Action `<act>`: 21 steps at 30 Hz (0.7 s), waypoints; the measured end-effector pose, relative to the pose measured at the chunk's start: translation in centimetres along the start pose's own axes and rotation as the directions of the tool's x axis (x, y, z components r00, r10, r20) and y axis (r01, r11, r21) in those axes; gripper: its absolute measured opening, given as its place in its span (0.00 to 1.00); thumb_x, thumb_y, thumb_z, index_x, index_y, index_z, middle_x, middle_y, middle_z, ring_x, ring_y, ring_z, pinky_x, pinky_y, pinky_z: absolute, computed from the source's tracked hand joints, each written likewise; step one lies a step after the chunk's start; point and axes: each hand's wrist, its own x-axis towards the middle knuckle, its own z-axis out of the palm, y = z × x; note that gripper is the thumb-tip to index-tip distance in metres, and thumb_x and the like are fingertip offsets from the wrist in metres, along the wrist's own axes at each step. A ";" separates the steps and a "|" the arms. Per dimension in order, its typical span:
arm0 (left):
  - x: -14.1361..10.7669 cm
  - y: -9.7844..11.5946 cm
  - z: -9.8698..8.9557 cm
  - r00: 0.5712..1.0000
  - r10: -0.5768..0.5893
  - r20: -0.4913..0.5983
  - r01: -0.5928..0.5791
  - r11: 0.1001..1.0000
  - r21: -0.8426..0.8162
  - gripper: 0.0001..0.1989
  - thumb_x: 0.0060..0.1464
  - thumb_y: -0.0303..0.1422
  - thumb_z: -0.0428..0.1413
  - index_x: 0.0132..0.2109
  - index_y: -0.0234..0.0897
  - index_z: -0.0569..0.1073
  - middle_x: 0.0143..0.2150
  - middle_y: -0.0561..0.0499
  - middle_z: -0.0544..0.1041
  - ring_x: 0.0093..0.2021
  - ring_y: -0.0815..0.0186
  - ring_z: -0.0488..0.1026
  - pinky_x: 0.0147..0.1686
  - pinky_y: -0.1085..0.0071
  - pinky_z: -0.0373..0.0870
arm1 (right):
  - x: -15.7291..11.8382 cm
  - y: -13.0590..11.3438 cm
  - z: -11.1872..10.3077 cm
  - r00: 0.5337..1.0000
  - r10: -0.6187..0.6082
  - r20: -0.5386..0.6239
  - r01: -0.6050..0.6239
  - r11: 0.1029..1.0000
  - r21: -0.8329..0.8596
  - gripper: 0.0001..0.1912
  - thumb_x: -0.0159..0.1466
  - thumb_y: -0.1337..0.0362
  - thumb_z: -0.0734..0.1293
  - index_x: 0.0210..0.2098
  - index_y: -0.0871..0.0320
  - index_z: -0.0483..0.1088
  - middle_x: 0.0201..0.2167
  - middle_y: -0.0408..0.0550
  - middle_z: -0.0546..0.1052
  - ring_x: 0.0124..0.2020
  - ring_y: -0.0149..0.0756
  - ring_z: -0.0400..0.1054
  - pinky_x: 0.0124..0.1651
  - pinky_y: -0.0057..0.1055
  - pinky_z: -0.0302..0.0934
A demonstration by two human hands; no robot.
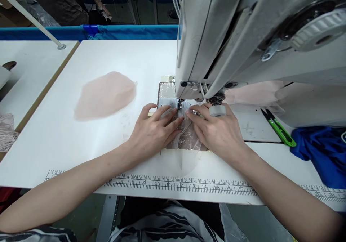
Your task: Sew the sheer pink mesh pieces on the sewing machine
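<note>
A thin, sheer pale fabric piece [186, 132] lies over the sewing machine's plate, beneath the presser foot [180, 105]. My left hand [155, 126] rests palm down at its left, fingers spread, with the tips touching the fabric close to the foot. On the other side, my right hand [216, 128] has its fingers bent and drawn together on the fabric's right edge, tips just right of the foot. That hand's thumb is mostly hidden. The white sewing machine [205, 36] rises above both hands.
A pale pink fabric piece [106, 96] lies flat on the left of the white table. More pink fabric [254, 92] sits behind my right hand. Green thread snips [279, 128] and blue cloth [321, 152] are at right. A printed ruler [167, 184] runs along the front edge.
</note>
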 end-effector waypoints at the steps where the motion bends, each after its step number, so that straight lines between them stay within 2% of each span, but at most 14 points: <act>1: 0.0 0.0 0.0 1.000 -0.002 0.001 0.002 1.000 -0.005 0.13 0.65 0.34 0.53 0.55 0.40 0.75 0.53 0.47 0.79 0.57 0.57 0.72 0.54 0.55 0.60 | 0.0 0.0 0.0 1.000 0.003 0.000 -0.003 1.000 0.009 0.15 0.68 0.71 0.60 0.45 0.58 0.78 0.43 0.52 0.81 0.49 0.46 0.69 0.51 0.43 0.56; 14: 0.0 0.0 0.0 1.000 0.000 0.001 0.000 1.000 0.027 0.13 0.66 0.34 0.52 0.55 0.41 0.74 0.53 0.48 0.79 0.58 0.58 0.72 0.54 0.56 0.60 | -0.1 0.1 0.0 1.000 0.011 -0.001 -0.011 1.000 0.011 0.15 0.67 0.72 0.61 0.48 0.58 0.76 0.42 0.53 0.81 0.48 0.46 0.70 0.52 0.43 0.55; 21: 0.0 0.0 0.1 1.000 0.004 -0.006 -0.003 0.999 0.034 0.14 0.66 0.35 0.52 0.55 0.41 0.74 0.53 0.48 0.79 0.58 0.59 0.72 0.54 0.56 0.60 | 0.0 0.1 0.1 1.000 -0.006 -0.003 0.006 0.999 -0.042 0.16 0.68 0.71 0.60 0.48 0.57 0.76 0.42 0.51 0.81 0.49 0.45 0.70 0.52 0.42 0.54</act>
